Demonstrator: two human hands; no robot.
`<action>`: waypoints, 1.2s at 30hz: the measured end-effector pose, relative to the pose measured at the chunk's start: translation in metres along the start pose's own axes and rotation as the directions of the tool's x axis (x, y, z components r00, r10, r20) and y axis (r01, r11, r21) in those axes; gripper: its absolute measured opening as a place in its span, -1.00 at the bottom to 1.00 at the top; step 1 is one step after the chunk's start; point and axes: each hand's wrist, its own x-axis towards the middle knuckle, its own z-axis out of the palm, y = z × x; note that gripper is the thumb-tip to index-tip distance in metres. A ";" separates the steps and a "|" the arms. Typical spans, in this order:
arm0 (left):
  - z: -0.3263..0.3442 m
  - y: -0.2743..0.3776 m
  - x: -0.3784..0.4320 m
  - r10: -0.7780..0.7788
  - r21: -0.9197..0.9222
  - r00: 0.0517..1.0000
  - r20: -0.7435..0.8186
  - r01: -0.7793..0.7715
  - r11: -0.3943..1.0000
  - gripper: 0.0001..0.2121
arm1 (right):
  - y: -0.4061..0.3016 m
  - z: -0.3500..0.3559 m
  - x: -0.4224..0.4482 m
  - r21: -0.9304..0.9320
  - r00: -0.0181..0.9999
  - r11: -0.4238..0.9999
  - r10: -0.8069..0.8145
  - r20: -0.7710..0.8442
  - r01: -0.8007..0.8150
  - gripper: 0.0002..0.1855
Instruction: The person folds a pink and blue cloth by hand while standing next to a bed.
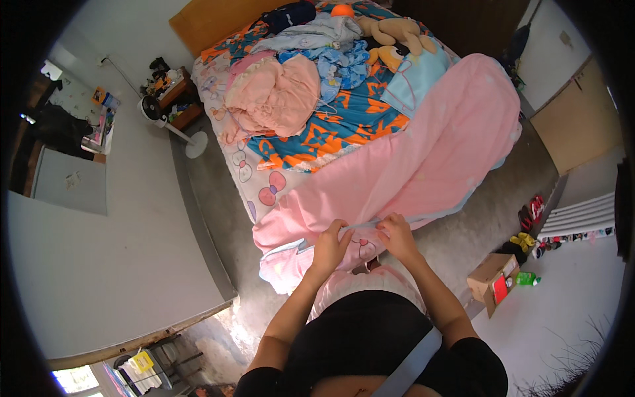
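A pink quilt (pixel 387 173) with light-blue edging lies across the foot of the bed and hangs over its near side. My left hand (pixel 331 245) pinches the quilt's edging between thumb and fingers. A short way to the right, my right hand (pixel 397 237) also grips the edging, so a short stretch of it runs between both hands. Below them hangs a pale fabric part with a pink bow print (pixel 363 248). Left of my left hand, a folded corner (pixel 287 258) of the quilt shows its blue trim in bright light.
On the bed lie a teal and orange cloth (pixel 327 139), peach clothing (pixel 278 94), a light-blue bag (pixel 416 82) and a plush toy (pixel 397 32). A white fan (pixel 193 144) stands left. Shoes (pixel 523 240) and an open cardboard box (pixel 493 278) sit along the right wall.
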 end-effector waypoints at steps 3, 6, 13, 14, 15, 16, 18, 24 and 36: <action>-0.004 -0.003 -0.001 0.000 -0.005 1.000 0.017 0.000 1.000 -0.80 | -0.002 0.005 -0.006 0.004 0.998 0.999 0.049 -0.034 -0.049 -0.88; -0.006 -0.006 0.001 0.064 -0.001 0.998 0.009 -0.064 0.998 -0.80 | -0.010 0.002 -0.017 0.057 0.990 0.990 0.131 -0.060 -0.127 -0.90; -0.006 -0.009 -0.004 0.119 -0.027 0.993 -0.022 -0.120 0.992 -0.84 | -0.022 -0.020 -0.016 0.160 0.972 0.978 0.162 -0.168 -0.135 -0.92; -0.007 -0.009 -0.005 0.133 -0.022 0.990 -0.041 -0.134 0.991 -0.84 | -0.022 -0.021 -0.011 0.145 0.975 0.981 0.151 -0.163 -0.128 -0.92; -0.008 -0.009 -0.006 0.154 -0.015 0.986 -0.067 -0.155 0.988 -0.84 | -0.021 -0.021 -0.006 0.168 0.977 0.979 0.139 -0.159 -0.112 -0.90; -0.009 -0.010 -0.007 0.144 -0.013 0.986 -0.079 -0.146 0.989 -0.84 | -0.019 -0.021 -0.001 0.214 0.979 0.971 0.137 -0.148 -0.104 -0.88; -0.011 -0.011 -0.009 0.108 -0.006 0.992 -0.066 -0.109 0.994 -0.84 | -0.014 -0.020 0.010 0.194 0.990 0.980 0.077 -0.122 -0.053 -0.84; -0.009 -0.008 -0.017 0.026 0.028 0.995 -0.101 -0.023 0.999 -0.82 | 0.009 -0.016 0.036 0.214 0.987 0.977 -0.022 0.157 -0.012 -0.76; 0.000 0.003 -0.010 0.038 0.120 0.987 -0.159 -0.019 0.993 -0.82 | 0.039 -0.020 0.051 0.290 0.869 0.943 -0.002 0.494 -0.163 -0.67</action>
